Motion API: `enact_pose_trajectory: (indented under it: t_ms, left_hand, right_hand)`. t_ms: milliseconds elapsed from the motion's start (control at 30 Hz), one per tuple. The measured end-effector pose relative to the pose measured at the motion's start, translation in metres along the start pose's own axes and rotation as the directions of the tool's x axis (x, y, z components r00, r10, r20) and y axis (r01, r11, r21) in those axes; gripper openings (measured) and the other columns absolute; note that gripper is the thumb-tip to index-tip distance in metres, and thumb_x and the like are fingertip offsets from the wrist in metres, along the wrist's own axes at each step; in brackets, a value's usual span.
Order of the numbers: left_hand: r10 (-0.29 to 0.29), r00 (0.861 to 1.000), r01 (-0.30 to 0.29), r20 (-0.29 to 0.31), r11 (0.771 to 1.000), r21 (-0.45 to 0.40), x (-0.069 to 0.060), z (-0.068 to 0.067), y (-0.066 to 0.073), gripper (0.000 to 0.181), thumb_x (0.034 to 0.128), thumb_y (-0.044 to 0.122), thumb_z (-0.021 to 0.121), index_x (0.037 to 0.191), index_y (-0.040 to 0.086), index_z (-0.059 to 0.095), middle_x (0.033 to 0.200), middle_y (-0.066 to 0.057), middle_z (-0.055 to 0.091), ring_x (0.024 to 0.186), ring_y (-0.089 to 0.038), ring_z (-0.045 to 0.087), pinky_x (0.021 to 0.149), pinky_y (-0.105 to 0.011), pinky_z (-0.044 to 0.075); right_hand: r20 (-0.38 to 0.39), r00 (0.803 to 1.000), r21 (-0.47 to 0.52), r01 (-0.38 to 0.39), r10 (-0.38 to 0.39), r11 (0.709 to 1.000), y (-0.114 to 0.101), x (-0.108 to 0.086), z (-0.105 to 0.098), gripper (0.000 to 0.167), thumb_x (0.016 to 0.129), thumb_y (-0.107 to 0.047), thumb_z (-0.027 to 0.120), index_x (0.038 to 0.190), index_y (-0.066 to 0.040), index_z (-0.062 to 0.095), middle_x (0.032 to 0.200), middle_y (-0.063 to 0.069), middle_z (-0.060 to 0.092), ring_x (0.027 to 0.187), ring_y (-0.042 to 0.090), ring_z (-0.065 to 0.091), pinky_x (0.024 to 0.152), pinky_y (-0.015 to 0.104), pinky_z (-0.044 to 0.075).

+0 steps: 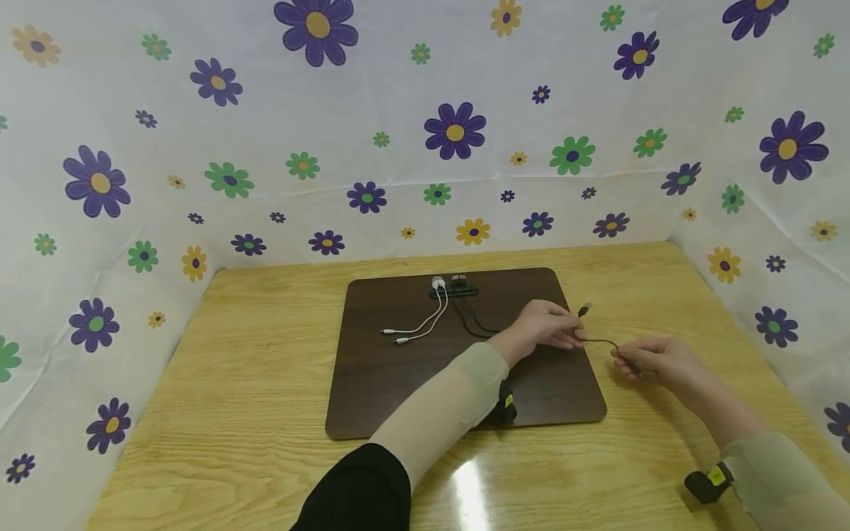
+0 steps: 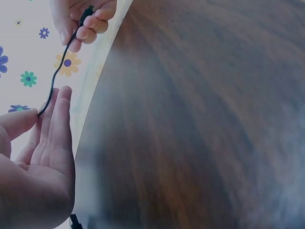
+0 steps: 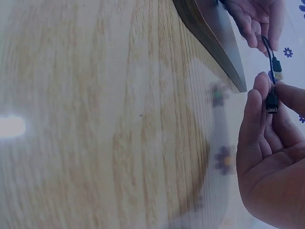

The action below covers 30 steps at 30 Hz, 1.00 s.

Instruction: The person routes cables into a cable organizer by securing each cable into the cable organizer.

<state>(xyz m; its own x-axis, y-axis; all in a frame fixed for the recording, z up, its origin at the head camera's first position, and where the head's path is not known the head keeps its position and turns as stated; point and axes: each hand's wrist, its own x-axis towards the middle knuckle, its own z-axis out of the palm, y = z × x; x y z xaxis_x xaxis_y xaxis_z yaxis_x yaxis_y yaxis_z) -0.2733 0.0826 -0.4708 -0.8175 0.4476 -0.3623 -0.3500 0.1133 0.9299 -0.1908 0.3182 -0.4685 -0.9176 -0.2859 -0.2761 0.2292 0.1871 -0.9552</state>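
Note:
A short black USB cable (image 1: 600, 340) stretches between both hands, above the table just right of the dark board. My left hand (image 1: 544, 324) pinches it between thumb and fingers over the board's right edge; the larger USB plug (image 1: 584, 310) sticks out beyond that hand. My right hand (image 1: 664, 361) pinches the other end, where a small micro-USB connector (image 3: 271, 102) shows in the right wrist view. On the board's far side lies a black USB hub (image 1: 465, 291). Two white cables (image 1: 433, 318) and black cables (image 1: 460, 316) run from it; the left forearm partly hides the black ones.
The dark brown board (image 1: 392, 383) with rounded corners lies on a light wooden table (image 1: 259, 383). A flower-printed white cloth (image 1: 398, 88) encloses the back and both sides. Both forearms carry a wrist camera (image 1: 709, 483).

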Motion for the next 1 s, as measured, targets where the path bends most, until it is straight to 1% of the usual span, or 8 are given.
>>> enact_pose_trajectory:
  t_ms: [100, 167, 300, 467, 533, 700, 900, 1000]
  left_hand:
    - [-0.003, 1.000, 0.003, -0.011, 1.000, 0.010, -0.001, -0.004, 0.000, 0.019, 0.1022, 0.006, 0.070, 0.111, -0.008, 0.080, 0.108, -0.026, 0.079, 0.104, -0.038, 0.079, 0.069, -0.029, 0.066]
    - [-0.002, 1.000, 0.003, -0.020, 1.000, 0.021, -0.002, -0.007, 0.000, 0.018, 0.1013, 0.005, 0.071, 0.110, -0.007, 0.080, 0.106, -0.025, 0.080, 0.103, -0.037, 0.079, 0.069, -0.030, 0.066]
    - [0.012, 1.000, -0.011, -0.028, 0.999, 0.036, -0.002, -0.011, 0.000, 0.016, 0.1003, 0.004, 0.072, 0.107, -0.007, 0.081, 0.103, -0.024, 0.081, 0.102, -0.037, 0.080, 0.069, -0.031, 0.067]
    - [0.023, 0.999, -0.020, -0.048, 0.999, 0.049, -0.005, -0.013, 0.002, 0.015, 0.1002, 0.002, 0.071, 0.107, -0.007, 0.081, 0.103, -0.025, 0.080, 0.101, -0.038, 0.080, 0.070, -0.032, 0.067]
    - [0.021, 0.998, -0.018, -0.067, 0.999, 0.051, -0.006, -0.014, 0.002, 0.014, 0.0998, 0.002, 0.072, 0.106, -0.007, 0.081, 0.103, -0.025, 0.080, 0.100, -0.037, 0.080, 0.071, -0.033, 0.067]
    - [0.036, 0.995, -0.031, -0.091, 0.998, 0.055, -0.008, -0.016, 0.004, 0.013, 0.0984, 0.002, 0.074, 0.102, -0.006, 0.082, 0.100, -0.024, 0.081, 0.095, -0.035, 0.081, 0.070, -0.032, 0.067]
    - [0.058, 0.993, -0.052, -0.098, 0.996, 0.066, -0.011, -0.020, 0.006, 0.013, 0.0977, 0.004, 0.075, 0.101, -0.007, 0.082, 0.098, -0.024, 0.081, 0.091, -0.032, 0.082, 0.068, -0.029, 0.066]
    - [0.062, 0.993, -0.054, -0.103, 0.995, 0.081, -0.013, -0.021, 0.007, 0.014, 0.0979, 0.005, 0.075, 0.102, -0.008, 0.082, 0.099, -0.024, 0.081, 0.091, -0.033, 0.082, 0.072, -0.031, 0.067]
  right_hand:
    - [0.016, 1.000, 0.026, -0.022, 0.021, 0.999, 0.000, 0.001, 0.001, 0.031, 0.111, -0.008, 0.054, 0.102, -0.014, 0.082, 0.092, -0.007, 0.081, 0.082, 0.002, 0.073, 0.074, 0.019, 0.061]
    - [0.023, 0.999, 0.038, -0.049, 0.048, 0.998, 0.000, 0.002, 0.000, 0.030, 0.111, -0.009, 0.054, 0.102, -0.013, 0.082, 0.092, -0.007, 0.081, 0.083, 0.002, 0.074, 0.074, 0.019, 0.061]
    - [0.020, 0.996, 0.019, -0.090, 0.090, 0.996, -0.001, 0.002, 0.000, 0.028, 0.111, -0.011, 0.054, 0.104, -0.009, 0.081, 0.092, -0.007, 0.080, 0.083, 0.003, 0.074, 0.076, 0.020, 0.061]
    - [0.026, 0.993, 0.033, -0.120, 0.119, 0.992, -0.002, 0.004, 0.001, 0.025, 0.111, -0.013, 0.055, 0.106, -0.006, 0.079, 0.093, -0.006, 0.080, 0.085, 0.004, 0.075, 0.078, 0.021, 0.062]
    - [0.030, 0.991, 0.036, -0.128, 0.127, 0.991, -0.002, 0.005, 0.001, 0.025, 0.111, -0.013, 0.055, 0.107, -0.006, 0.079, 0.093, -0.006, 0.080, 0.085, 0.004, 0.075, 0.078, 0.021, 0.062]
    - [0.034, 0.990, 0.020, -0.139, 0.138, 0.990, -0.002, 0.008, 0.003, 0.026, 0.111, -0.013, 0.054, 0.107, -0.005, 0.078, 0.093, -0.006, 0.079, 0.084, 0.004, 0.074, 0.078, 0.021, 0.062]
    - [0.040, 0.990, 0.012, -0.138, 0.137, 0.990, -0.002, 0.012, 0.005, 0.027, 0.111, -0.013, 0.054, 0.103, -0.006, 0.078, 0.090, -0.006, 0.078, 0.082, 0.003, 0.073, 0.077, 0.020, 0.062]
    - [0.050, 0.991, 0.010, -0.127, 0.126, 0.992, -0.003, 0.014, 0.006, 0.027, 0.111, -0.012, 0.053, 0.103, -0.004, 0.078, 0.089, -0.006, 0.078, 0.081, 0.004, 0.072, 0.076, 0.020, 0.061]
